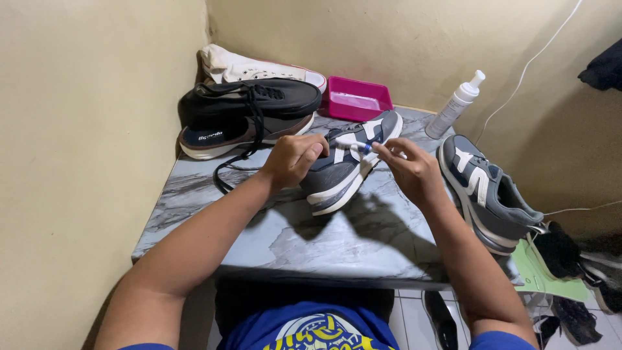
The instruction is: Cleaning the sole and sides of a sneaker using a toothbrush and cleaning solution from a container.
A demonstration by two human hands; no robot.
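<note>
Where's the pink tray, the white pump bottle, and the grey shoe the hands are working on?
pink tray [382, 98]: head view, on its right rim.
white pump bottle [453, 111]: head view, on the middle of its body.
grey shoe [334, 172]: head view, on its grey side, between the two hands.

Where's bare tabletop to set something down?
Free: near strip of the marble table, between its front edge and the grey shoe under both hands. Crowded: far left corner with black shoes, pink tray; right edge, second grey shoe.
</note>
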